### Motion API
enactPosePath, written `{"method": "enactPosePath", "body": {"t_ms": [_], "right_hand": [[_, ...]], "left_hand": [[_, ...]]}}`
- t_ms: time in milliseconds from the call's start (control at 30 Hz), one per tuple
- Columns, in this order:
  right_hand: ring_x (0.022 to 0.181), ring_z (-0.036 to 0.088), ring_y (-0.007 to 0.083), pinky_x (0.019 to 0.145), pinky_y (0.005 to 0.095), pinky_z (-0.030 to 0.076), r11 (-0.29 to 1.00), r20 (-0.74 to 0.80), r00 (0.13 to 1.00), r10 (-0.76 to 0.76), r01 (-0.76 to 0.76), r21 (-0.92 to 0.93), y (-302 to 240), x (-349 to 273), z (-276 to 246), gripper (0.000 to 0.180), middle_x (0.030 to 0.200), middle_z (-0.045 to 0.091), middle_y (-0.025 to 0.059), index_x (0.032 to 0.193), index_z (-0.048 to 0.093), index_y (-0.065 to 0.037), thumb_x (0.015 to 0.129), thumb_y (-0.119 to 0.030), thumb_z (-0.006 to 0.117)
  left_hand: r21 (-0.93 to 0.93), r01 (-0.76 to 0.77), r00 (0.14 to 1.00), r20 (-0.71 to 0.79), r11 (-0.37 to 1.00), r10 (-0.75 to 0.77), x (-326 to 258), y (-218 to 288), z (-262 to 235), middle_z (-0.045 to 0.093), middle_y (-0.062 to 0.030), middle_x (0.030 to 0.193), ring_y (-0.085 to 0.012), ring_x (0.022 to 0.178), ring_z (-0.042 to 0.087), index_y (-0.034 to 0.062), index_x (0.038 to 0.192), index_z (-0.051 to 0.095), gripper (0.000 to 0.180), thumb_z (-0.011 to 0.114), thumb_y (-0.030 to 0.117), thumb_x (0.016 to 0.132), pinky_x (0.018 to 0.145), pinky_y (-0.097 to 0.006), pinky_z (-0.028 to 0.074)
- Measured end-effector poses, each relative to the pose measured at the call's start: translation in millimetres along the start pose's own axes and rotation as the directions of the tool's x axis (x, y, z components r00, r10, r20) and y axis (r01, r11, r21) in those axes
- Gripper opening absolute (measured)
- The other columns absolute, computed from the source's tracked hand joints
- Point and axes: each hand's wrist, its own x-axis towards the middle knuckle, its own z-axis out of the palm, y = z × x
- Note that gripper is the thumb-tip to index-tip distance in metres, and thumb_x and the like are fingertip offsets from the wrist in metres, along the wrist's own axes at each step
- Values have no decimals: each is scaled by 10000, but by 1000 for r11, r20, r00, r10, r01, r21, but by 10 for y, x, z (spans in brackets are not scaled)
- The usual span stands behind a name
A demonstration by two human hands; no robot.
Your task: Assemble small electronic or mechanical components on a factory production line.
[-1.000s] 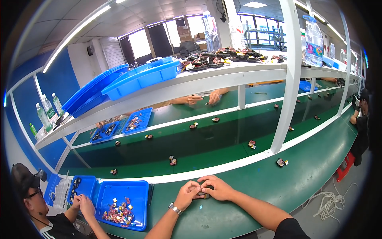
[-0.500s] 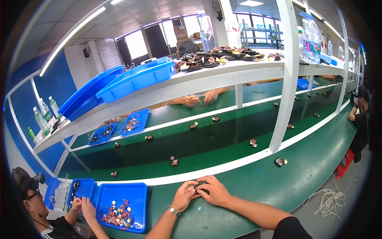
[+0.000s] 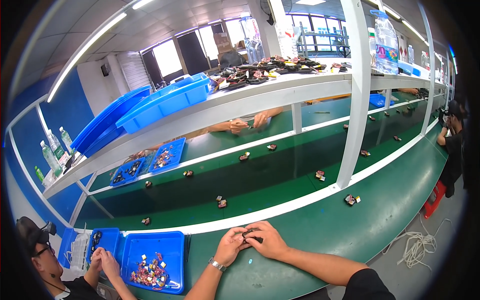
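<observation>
Over the green bench [image 3: 300,225], my left hand [image 3: 230,247] and my right hand [image 3: 271,241] come together around a small black part [image 3: 246,235]. Both hands have their fingers closed on it, and they cover most of it, so its exact kind is hard to make out. A metal watch circles my left wrist. To the left of my hands is a blue tray [image 3: 177,260] with a heap of small reddish wired pieces bearing white and yellow labels. A small assembly with wires and a label [image 3: 351,200] lies on the bench to the right.
Behind a white rail, a dark green conveyor belt [image 3: 280,185] carries several spaced assemblies. A white post [image 3: 352,115] holds a shelf with blue trays [image 3: 165,102] and a black pile. A co-worker [image 3: 45,260] works at left; another person's hands [image 3: 250,122] work across the belt.
The assemblies on the belt have moved slightly to the right. My view has shifted a little. My hands remain closed around the black part in nearly the same place.
</observation>
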Motion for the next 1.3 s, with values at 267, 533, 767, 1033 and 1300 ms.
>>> {"method": "enactPosePath", "body": {"t_ms": [267,533,767,1033,1300], "right_hand": [[1161,543,274,976,383,467,992,42,993,108,-110,64,1,-11,0,167,1191,635,62,996,734,-90,838,-120,690],[1132,569,262,963,373,478,983,35,990,136,-139,120,54,-31,37,173,1198,646,58,998,750,-124,829,-121,711],[1119,562,254,966,376,478,993,39,994,105,-107,48,-17,8,-29,183,1230,624,49,995,751,-125,816,-113,717],[1152,537,257,963,378,478,993,46,995,94,-97,71,-68,43,-15,179,1265,601,57,987,745,-98,813,-88,704],[1133,540,247,963,379,477,999,8,999,41,-41,4,-48,28,-48,187,1258,604,55,980,755,-114,800,-82,712]], "left_hand": [[-32,0,1000,0,999,0,27,-10,-8,631,-153,1160,-225,1088,625,24,1248,480,264,518,58,988,961,-395,529],[-6,-7,1000,4,1000,7,8,-36,-2,612,-157,1219,-212,1115,617,20,1261,474,263,472,32,998,973,-357,525],[15,-8,1000,7,1000,8,9,-5,24,569,-181,1306,-222,1161,596,18,1258,467,259,465,28,1000,994,-359,509],[21,-25,1000,-11,999,25,6,-10,27,550,-177,1348,-211,1174,590,19,1253,473,251,471,38,1002,989,-347,508],[10,-14,1000,0,1000,14,4,-8,59,561,-167,1335,-209,1168,595,22,1251,469,247,455,27,1005,979,-337,517]]}}
